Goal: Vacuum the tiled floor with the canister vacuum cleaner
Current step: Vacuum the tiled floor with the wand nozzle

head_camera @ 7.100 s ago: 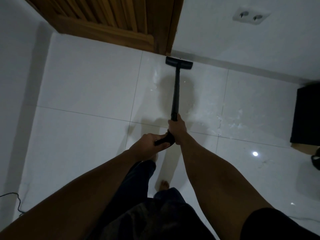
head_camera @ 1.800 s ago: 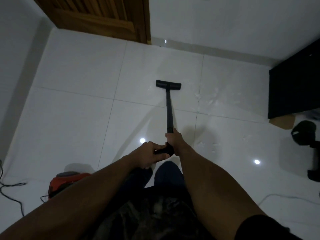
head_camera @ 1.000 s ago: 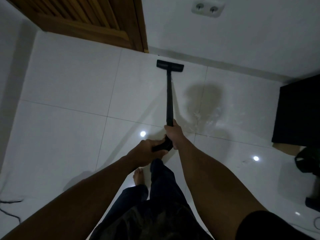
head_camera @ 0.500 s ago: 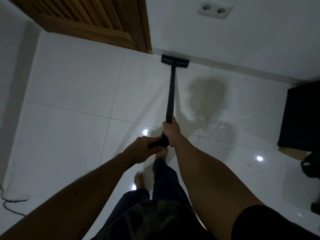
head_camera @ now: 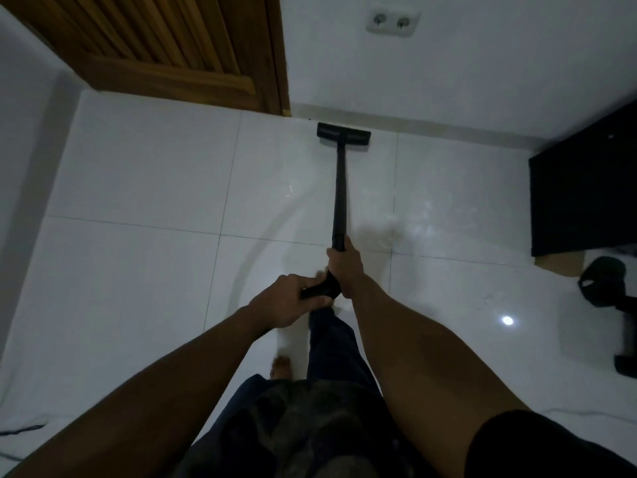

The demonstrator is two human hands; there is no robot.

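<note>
A black vacuum wand (head_camera: 340, 188) runs away from me across the white tiled floor (head_camera: 138, 257). Its flat floor head (head_camera: 343, 131) rests on the tiles close to the skirting, just right of the wooden door. My right hand (head_camera: 344, 267) grips the wand's lower end. My left hand (head_camera: 289, 300) is closed around the curved black handle (head_camera: 319, 289) just behind it. The canister is out of view. White dusty specks (head_camera: 403, 229) lie on the tiles right of the wand.
A wooden louvred door (head_camera: 165, 46) fills the top left. The white wall carries a double socket (head_camera: 391, 20). A black cabinet (head_camera: 582, 191) stands at right, with a dark object (head_camera: 603, 281) on the floor below it. A cable (head_camera: 20, 429) lies at lower left.
The floor head has drawn back a little from the skirting since half a second ago. Both hands keep their grip. My feet have shifted.
</note>
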